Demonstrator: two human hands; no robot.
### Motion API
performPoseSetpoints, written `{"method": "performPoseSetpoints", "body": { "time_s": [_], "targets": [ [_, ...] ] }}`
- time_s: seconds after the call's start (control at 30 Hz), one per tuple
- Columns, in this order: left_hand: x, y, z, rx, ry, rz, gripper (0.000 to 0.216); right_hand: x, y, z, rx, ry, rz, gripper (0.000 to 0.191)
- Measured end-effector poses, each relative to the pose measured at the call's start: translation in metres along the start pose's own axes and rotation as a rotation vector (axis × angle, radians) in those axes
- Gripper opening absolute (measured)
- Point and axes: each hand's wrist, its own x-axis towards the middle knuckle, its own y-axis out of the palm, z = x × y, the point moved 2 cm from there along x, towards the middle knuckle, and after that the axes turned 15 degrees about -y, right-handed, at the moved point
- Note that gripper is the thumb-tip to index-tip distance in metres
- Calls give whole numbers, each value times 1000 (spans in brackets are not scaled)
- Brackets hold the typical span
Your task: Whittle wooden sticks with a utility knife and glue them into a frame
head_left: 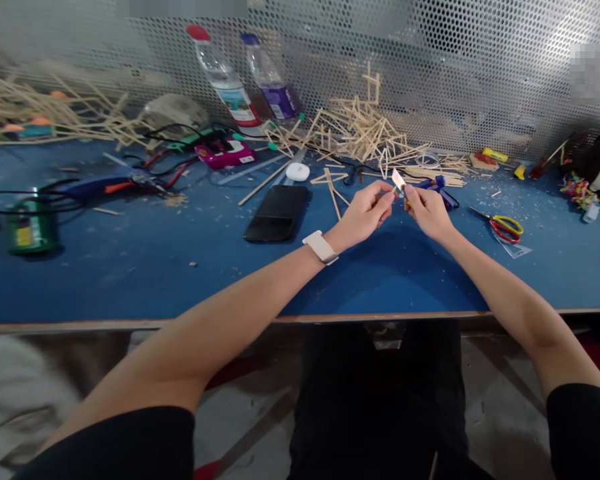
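Above the blue table, my left hand [364,212] is closed in a pinch on a thin wooden stick [394,189]; only its short tip shows. My right hand [430,212] grips a craft knife [399,179], its pale, broad blade pointing up and left beside the stick. Whether the blade touches the stick I cannot tell. Fingers cover most of the knife's handle. Just behind my right hand lies a blue glue gun [437,189], partly hidden. A few joined sticks [333,190] rest left of my left hand.
A black phone [277,213] and a white case [297,173] lie to the left. Scissors [507,227] lie on a clear set square [519,249] at right. Behind are a stick pile [360,130], two bottles [230,93], a pink power strip [225,153] and a perforated metal panel [430,60].
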Motion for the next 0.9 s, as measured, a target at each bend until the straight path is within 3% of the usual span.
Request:
{"method": "performPoseSetpoints", "body": {
  "time_s": [0.33,0.53,0.67,0.9],
  "targets": [
    [-3,1,-9,111,109,-36,68,-2,5,6,81,-36,114,97],
    [-4,1,-10,159,142,-51,68,-1,3,4,146,-31,132,96],
    [-2,-2,-7,192,161,-62,59,0,3,-1,206,8,143,97],
    [-2,-5,-1,268,166,-81,24,0,2,-3,302,35,190,95]
  ]
}}
